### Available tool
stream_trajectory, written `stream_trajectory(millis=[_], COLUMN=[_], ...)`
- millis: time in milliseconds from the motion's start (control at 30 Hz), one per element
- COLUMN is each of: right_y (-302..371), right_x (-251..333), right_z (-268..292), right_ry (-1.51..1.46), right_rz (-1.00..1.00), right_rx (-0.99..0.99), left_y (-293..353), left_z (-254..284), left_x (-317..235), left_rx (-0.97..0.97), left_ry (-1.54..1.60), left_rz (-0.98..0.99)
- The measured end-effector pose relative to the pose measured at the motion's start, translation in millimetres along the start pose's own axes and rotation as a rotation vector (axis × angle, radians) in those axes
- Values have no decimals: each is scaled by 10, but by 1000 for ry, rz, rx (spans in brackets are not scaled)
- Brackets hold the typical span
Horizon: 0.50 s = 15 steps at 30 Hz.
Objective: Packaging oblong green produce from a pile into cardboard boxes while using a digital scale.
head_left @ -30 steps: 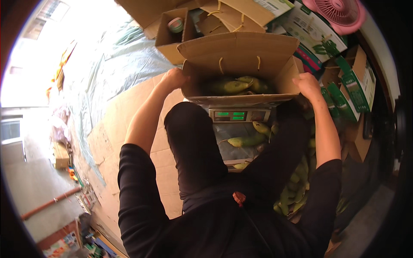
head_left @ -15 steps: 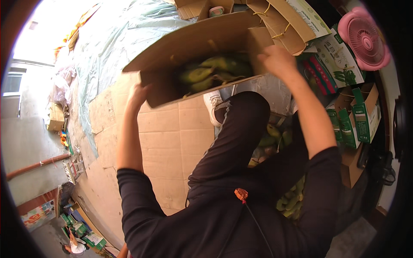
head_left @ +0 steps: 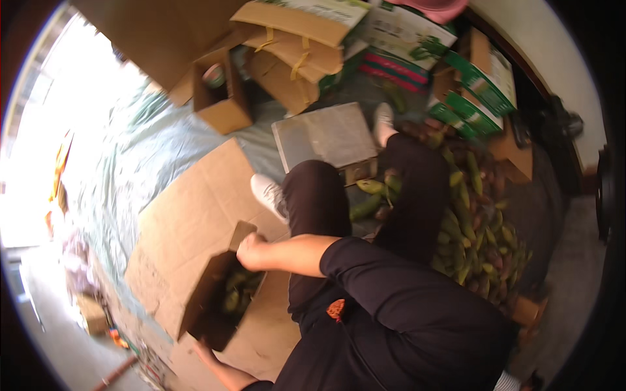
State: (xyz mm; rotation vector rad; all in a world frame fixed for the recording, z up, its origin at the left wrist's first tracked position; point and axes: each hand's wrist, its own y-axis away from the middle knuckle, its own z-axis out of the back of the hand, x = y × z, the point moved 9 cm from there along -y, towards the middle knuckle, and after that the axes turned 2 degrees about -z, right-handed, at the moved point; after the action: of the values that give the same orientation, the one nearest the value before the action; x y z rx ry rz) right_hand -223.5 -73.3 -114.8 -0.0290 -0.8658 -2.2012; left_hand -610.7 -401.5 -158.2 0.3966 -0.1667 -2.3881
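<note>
Between my two hands is an open brown cardboard box (head_left: 202, 293), held low to the left, over a flat cardboard sheet (head_left: 189, 215). Inside it lie long green fruits (head_left: 238, 293), blurred and partly in shadow; I cannot tell their exact kind. My right hand (head_left: 251, 251) is closed on the box's far end, near a raised flap. At the near end, my left hand (head_left: 203, 347) grips the lower corner, its fingers mostly hidden by the box.
Beside my right leg spreads a heap of similar green fruits (head_left: 486, 251). A flat metal-topped platform (head_left: 326, 133), like a scale, stands ahead of my knees. Beyond it are a small box (head_left: 225, 111) and a larger open carton (head_left: 293, 39). Green-and-white boxes (head_left: 476, 88) sit far right.
Both hands have carried the box of green fruits from in front of me down and to the left, turning it. My view has shifted, bringing the platform and heap into sight.
</note>
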Motion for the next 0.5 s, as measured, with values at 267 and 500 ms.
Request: stream_trajectory(millis=[267,500], right_y=[379,1572], right_x=[-329,-1567], right_z=[881,1585], right_ry=[-172,-711], right_rz=[66,137], right_rx=[-289,-790], left_y=[462,559], left_z=[-284,-294], left_x=[-1528,-3735], left_rx=[243,440], left_ry=[-197,398], left_rz=[-158,-262])
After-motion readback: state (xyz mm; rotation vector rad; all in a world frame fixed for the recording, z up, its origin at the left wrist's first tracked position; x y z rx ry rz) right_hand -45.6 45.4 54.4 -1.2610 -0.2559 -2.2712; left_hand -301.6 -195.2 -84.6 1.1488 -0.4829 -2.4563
